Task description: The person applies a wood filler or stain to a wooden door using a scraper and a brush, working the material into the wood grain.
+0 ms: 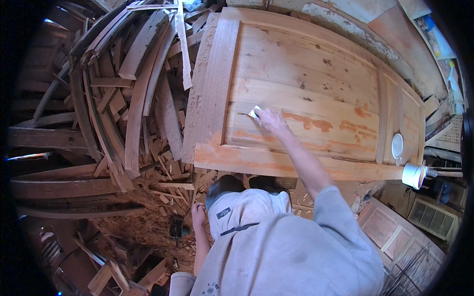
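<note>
A large panelled wooden door [306, 64] lies flat in front of me, with orange-brown filler [311, 122] smeared in patches along its near part and lower frame. My right hand [271, 121] reaches over the near left of the panel, closed around a putty knife [255, 111]. The knife's pale blade meets the wood beside a short dark mark. Down at my left side, away from the door, hangs my left hand [198, 215] with its fingers curled. Whatever those fingers may hold is hidden.
A white tub [413, 176] stands at the door's near right corner, with a round white lid [397, 146] on the door beside it. Offcuts and curved boards [143, 93] pile up at the left. Sawdust [133, 222] covers the floor. Another panelled door [382, 224] lies at the lower right.
</note>
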Demonstrator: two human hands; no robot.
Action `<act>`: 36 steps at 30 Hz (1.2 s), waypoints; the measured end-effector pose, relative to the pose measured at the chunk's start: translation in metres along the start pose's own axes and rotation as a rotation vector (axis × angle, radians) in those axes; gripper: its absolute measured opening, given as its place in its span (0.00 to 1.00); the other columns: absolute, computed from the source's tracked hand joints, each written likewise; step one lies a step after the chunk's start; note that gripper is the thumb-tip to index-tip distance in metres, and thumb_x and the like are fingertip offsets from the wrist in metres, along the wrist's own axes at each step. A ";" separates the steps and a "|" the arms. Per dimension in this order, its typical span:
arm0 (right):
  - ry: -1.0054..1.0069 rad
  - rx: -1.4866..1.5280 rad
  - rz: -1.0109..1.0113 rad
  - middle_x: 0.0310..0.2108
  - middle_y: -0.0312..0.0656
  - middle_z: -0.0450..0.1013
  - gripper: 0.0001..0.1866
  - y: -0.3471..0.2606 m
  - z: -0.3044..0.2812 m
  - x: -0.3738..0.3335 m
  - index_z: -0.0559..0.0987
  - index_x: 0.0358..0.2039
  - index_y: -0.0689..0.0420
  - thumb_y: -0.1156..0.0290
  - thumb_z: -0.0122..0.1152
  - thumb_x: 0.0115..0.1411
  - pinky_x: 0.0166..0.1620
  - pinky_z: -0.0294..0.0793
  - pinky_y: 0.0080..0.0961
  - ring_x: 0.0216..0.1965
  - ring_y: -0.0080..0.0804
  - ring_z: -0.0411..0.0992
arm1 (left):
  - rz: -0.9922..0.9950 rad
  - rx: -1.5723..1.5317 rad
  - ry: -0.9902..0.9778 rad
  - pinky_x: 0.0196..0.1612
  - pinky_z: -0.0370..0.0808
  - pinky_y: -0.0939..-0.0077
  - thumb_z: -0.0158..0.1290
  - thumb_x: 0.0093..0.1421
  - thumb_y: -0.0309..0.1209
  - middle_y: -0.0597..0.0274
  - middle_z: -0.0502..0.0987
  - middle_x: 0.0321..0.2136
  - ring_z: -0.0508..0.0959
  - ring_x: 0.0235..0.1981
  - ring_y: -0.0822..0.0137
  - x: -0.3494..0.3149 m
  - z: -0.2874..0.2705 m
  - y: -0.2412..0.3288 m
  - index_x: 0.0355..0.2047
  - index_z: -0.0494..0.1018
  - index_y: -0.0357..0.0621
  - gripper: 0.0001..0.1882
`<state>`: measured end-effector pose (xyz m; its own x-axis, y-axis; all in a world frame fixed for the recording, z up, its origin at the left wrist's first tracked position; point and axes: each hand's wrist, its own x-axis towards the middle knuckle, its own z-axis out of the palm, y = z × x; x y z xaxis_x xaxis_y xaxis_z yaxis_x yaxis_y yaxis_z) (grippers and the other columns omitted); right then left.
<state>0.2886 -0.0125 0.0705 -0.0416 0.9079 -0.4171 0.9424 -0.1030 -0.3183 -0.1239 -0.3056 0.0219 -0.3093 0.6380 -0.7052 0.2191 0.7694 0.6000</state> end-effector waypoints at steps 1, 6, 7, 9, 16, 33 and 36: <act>-0.025 -0.051 0.004 0.33 0.53 0.76 0.13 -0.002 -0.011 -0.003 0.75 0.40 0.52 0.61 0.50 0.59 0.38 0.75 0.47 0.37 0.51 0.75 | -0.028 -0.002 -0.009 0.24 0.63 0.82 0.41 0.57 0.24 0.66 0.70 0.22 0.65 0.20 0.78 -0.008 0.001 0.008 0.33 0.71 0.38 0.09; -0.096 -0.137 -0.064 0.32 0.51 0.76 0.12 0.012 -0.034 -0.011 0.76 0.39 0.51 0.61 0.50 0.59 0.38 0.74 0.46 0.37 0.49 0.75 | -0.064 0.025 0.069 0.28 0.66 0.79 0.42 0.56 0.25 0.65 0.71 0.23 0.67 0.22 0.75 -0.009 -0.001 -0.019 0.32 0.73 0.37 0.10; -0.106 -0.115 -0.055 0.32 0.50 0.76 0.11 0.020 -0.038 -0.018 0.76 0.39 0.51 0.62 0.50 0.58 0.39 0.74 0.46 0.37 0.49 0.75 | -0.118 0.009 0.080 0.30 0.67 0.78 0.42 0.56 0.26 0.64 0.72 0.23 0.69 0.24 0.74 -0.010 0.000 -0.021 0.31 0.73 0.37 0.10; -0.128 -0.135 -0.048 0.32 0.51 0.76 0.11 0.037 -0.039 -0.027 0.76 0.39 0.52 0.62 0.51 0.58 0.39 0.74 0.46 0.37 0.50 0.75 | -0.080 0.025 0.092 0.32 0.68 0.77 0.42 0.56 0.26 0.62 0.73 0.24 0.70 0.26 0.72 -0.004 0.000 -0.034 0.32 0.73 0.36 0.10; -0.286 -0.084 0.096 0.27 0.49 0.76 0.15 0.090 -0.047 -0.048 0.75 0.46 0.53 0.64 0.50 0.59 0.30 0.75 0.39 0.23 0.41 0.74 | -0.121 0.006 0.062 0.40 0.71 0.72 0.45 0.57 0.30 0.55 0.76 0.28 0.75 0.33 0.66 0.021 0.006 -0.060 0.35 0.74 0.34 0.13; 0.505 0.444 0.493 0.39 0.58 0.74 0.26 0.068 0.083 -0.153 0.63 0.60 0.50 0.63 0.50 0.61 0.42 0.73 0.45 0.39 0.57 0.73 | 0.164 0.191 0.002 0.36 0.71 0.76 0.50 0.58 0.31 0.59 0.76 0.27 0.74 0.29 0.69 0.047 0.000 -0.009 0.36 0.74 0.34 0.11; 0.661 0.297 0.482 0.33 0.60 0.73 0.25 0.077 0.104 -0.149 0.63 0.61 0.48 0.62 0.49 0.62 0.40 0.72 0.48 0.36 0.57 0.72 | 0.118 0.125 -0.048 0.33 0.71 0.79 0.49 0.56 0.26 0.62 0.75 0.26 0.73 0.28 0.72 0.042 0.004 0.012 0.33 0.72 0.35 0.07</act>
<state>0.3330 -0.1983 0.0193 0.6276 0.7785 -0.0129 0.6783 -0.5549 -0.4817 -0.1308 -0.2694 -0.0016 -0.2306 0.7225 -0.6518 0.3654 0.6851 0.6301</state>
